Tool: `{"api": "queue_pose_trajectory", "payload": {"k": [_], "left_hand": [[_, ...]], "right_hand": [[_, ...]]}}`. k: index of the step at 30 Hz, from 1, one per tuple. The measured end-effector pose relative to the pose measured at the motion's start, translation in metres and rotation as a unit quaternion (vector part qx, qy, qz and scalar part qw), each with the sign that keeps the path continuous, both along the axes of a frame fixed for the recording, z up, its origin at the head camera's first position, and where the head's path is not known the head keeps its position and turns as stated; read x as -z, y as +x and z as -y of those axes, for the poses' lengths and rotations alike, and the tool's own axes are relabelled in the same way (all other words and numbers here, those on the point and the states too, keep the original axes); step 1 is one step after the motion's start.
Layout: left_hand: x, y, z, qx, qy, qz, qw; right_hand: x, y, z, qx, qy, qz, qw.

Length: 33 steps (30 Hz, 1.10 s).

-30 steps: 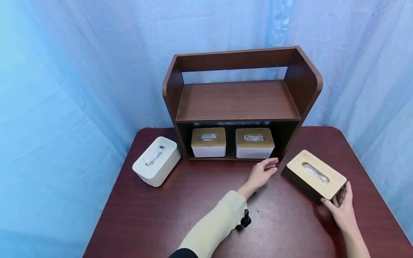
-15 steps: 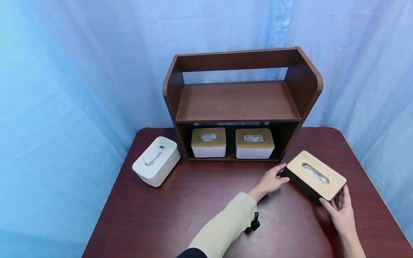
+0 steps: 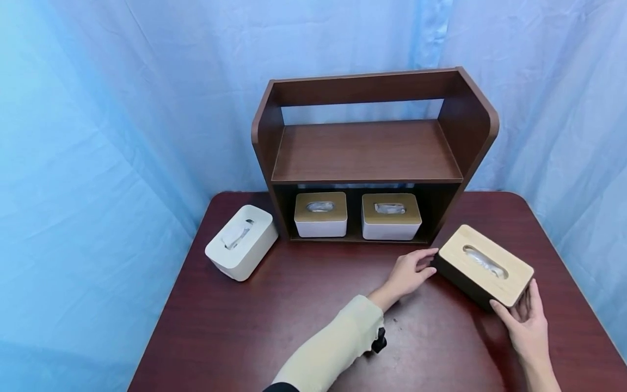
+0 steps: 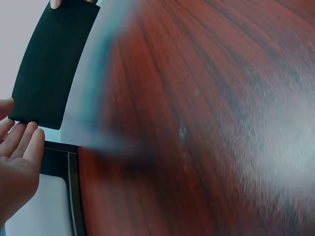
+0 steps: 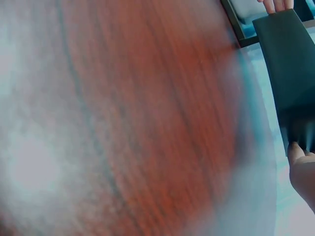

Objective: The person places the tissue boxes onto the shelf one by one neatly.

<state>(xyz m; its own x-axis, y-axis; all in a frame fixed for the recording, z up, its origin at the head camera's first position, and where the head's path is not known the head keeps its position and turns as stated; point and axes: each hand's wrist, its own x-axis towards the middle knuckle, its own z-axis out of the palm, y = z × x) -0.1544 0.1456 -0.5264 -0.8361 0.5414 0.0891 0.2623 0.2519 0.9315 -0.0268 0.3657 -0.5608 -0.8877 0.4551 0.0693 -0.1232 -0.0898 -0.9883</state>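
A black tissue box [image 3: 465,242] with a pale wood lid and an oval slot lies at an angle on the right of the table. My right hand [image 3: 526,324] grips its near right end, thumb on the front side and fingers round the far side. At the opposite end, my left hand [image 3: 409,272] has its fingers and thumb at the left corner. The left wrist view shows that hand's fingertips [image 4: 32,125] against the end of the dark box [image 4: 56,64]. From the right wrist, the right thumb [image 5: 295,150] presses on the dark side [image 5: 288,69].
Behind stands a brown two-tier shelf [image 3: 367,152]. Its lower tier holds two white tissue boxes with wood lids, the left box [image 3: 320,228] and the right box [image 3: 392,232]. An all-white tissue box [image 3: 240,242] sits on the table's left. Blue curtains [image 3: 171,81] surround the table.
My left hand has moved right, from in front of the shelf to the left end of the black tissue box. My right hand keeps its hold on the other end.
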Motion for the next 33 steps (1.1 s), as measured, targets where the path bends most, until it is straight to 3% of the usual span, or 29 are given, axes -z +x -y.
{"api": "queue_pose_trajectory", "payload": {"k": [4,9,15,19,24,28,33], "left_hand": [[-0.006,0.001,0.006,-0.001,-0.033,-0.074,0.9967],[-0.014,0.005,0.012,-0.011,-0.022,-0.111,0.9936],[-0.026,0.013,0.016,-0.029,0.018,-0.092,0.9952],[-0.034,0.018,0.021,-0.033,0.051,-0.068,0.9959],[-0.043,0.023,0.034,-0.039,0.099,-0.052,0.9930],[-0.047,0.026,0.049,-0.034,0.149,-0.043,0.9873],[-0.054,0.030,0.066,-0.041,0.180,-0.040,0.9820]], "right_hand": [[-0.008,0.005,0.007,0.027,-0.008,-0.003,0.9996],[-0.020,0.010,0.016,0.069,-0.022,-0.005,0.9974],[-0.031,0.016,0.026,0.103,-0.002,0.004,0.9947],[-0.036,0.022,0.032,0.106,-0.005,-0.012,0.9943],[-0.044,0.024,0.040,0.079,-0.006,-0.066,0.9947],[-0.053,0.022,0.048,0.051,0.034,-0.097,0.9934],[-0.061,0.019,0.057,0.028,0.068,-0.117,0.9904]]}}
